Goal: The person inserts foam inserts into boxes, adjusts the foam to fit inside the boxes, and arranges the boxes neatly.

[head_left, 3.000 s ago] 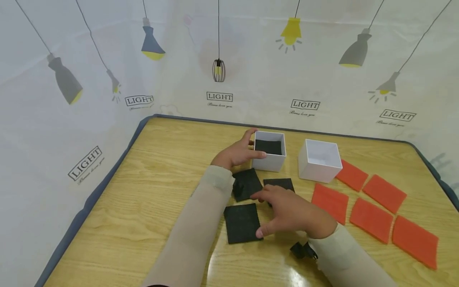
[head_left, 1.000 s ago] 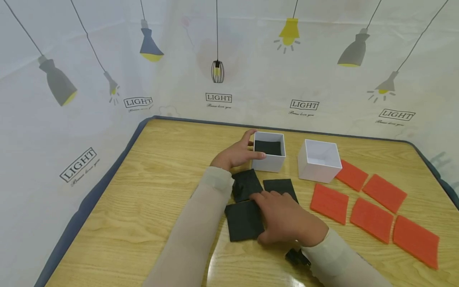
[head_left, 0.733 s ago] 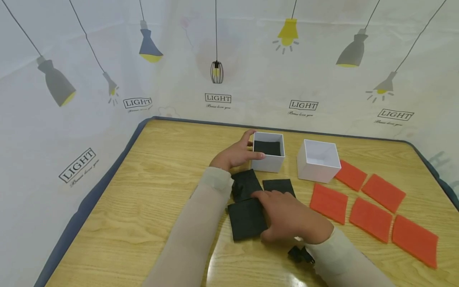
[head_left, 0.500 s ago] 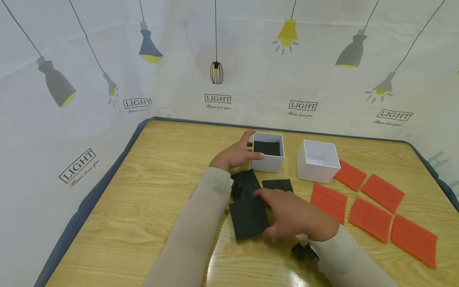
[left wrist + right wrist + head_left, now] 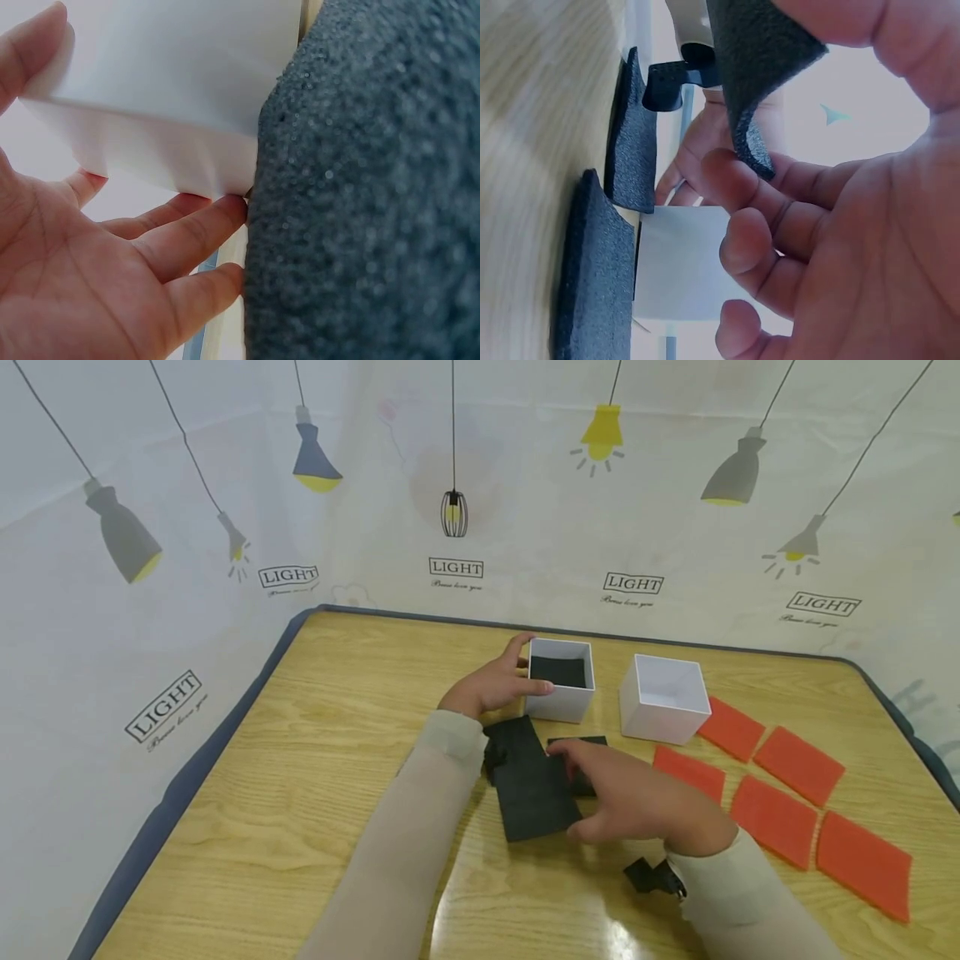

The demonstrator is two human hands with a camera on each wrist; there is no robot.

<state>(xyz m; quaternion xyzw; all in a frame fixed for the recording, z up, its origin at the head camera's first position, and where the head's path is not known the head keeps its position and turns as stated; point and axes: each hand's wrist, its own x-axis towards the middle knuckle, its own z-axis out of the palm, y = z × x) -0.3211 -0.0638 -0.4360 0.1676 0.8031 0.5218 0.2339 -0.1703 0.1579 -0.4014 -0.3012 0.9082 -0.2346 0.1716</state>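
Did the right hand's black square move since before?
Yes: in the head view, the black square in the right hand has shifted up and rightward, toward the empty white box.

Wood-look tbl (image 5: 337, 693): 2 wht boxes (image 5: 660, 722), 2 blk sqs (image 5: 517, 737), 5 red sqs (image 5: 862, 864).

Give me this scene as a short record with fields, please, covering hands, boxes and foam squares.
Left hand: grips left white box
Right hand: pinches black foam square, raised above the table
Left white box: holds black foam
Right white box: beside it, apart
Other black foam squares: two, on table
Red foam squares: five, right side of table
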